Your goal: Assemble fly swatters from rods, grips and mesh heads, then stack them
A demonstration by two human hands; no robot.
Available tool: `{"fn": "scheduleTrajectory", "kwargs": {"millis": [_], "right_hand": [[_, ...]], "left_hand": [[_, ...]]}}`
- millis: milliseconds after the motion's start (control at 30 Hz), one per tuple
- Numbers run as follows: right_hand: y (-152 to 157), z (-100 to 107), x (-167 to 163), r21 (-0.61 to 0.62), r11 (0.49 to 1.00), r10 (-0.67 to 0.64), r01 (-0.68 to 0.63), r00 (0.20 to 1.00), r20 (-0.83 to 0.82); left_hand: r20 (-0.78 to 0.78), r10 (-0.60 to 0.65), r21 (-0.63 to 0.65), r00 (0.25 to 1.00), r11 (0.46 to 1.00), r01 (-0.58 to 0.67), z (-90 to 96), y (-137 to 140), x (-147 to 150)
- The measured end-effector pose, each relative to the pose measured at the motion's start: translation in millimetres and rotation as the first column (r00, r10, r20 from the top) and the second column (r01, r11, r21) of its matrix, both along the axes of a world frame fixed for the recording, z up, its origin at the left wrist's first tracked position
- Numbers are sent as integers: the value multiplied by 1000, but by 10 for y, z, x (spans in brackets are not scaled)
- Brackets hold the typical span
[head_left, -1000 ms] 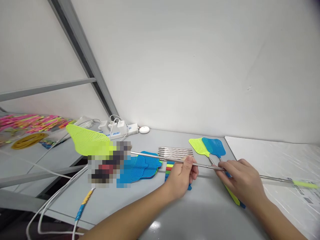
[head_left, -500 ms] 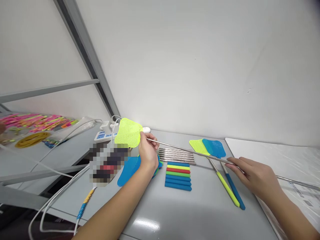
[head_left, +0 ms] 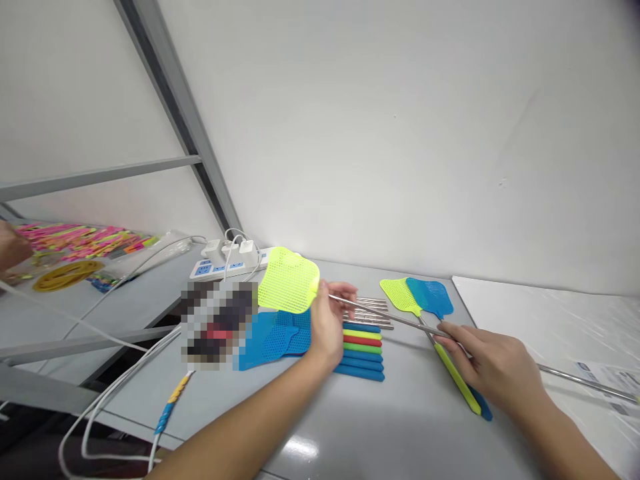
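The left hand (head_left: 327,330) holds the yellow-green fly swatter (head_left: 289,280) at its neck, the fingers curled loosely; the right hand (head_left: 487,360) grips its thin metal shaft (head_left: 395,317) further along. The swatter is in the air above the table (head_left: 380,427). Two holding points, I suppose, keep such a long shaft steady. Close by lie coloured handle grips (head_left: 364,357) in a row and, behind them, parallel metal rods (head_left: 375,305); this order probably makes each piece easy to take. Blue swatter heads (head_left: 267,340) overlap on the left; two more swatters (head_left: 431,298) lie near the right hand. The table is grey and shiny, before a white wall (head_left: 375,133). Leftward are a power strip (head_left: 215,271) and another person's hand (head_left: 13,248).
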State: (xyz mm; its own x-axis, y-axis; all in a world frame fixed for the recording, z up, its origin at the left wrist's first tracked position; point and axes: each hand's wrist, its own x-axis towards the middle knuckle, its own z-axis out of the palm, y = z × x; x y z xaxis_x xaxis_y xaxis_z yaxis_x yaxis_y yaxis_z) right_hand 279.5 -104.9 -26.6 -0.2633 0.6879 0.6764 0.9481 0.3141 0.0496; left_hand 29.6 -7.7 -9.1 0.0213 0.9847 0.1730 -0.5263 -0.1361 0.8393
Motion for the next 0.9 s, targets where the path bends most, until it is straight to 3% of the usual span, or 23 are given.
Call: {"fn": "scheduleTrajectory", "kwargs": {"millis": [200,333,433,600,800,900], "right_hand": [[-7,-15,18,-81,997,15,-13,1000,22],[-15,0,91,-112,994,18,-16,1000,16],[-14,6,64,-140,990,35,-32,999,15],[6,-22,89,-192,981,49,-39,998,50],[4,35,284,-113,989,-92,92,996,4],[-11,67,328,-106,988,-110,110,994,10]], "left_hand": [[-157,-166,52,974,983,176,-34,-168,79],[-38,-205,50,978,977,207,2,-123,27],[69,-112,43,991,993,109,41,-121,22],[100,60,49,993,997,-65,114,-15,-48],[191,305,-17,933,951,-308,223,350,-326],[184,345,1,920,936,-351,242,439,-398]]}}
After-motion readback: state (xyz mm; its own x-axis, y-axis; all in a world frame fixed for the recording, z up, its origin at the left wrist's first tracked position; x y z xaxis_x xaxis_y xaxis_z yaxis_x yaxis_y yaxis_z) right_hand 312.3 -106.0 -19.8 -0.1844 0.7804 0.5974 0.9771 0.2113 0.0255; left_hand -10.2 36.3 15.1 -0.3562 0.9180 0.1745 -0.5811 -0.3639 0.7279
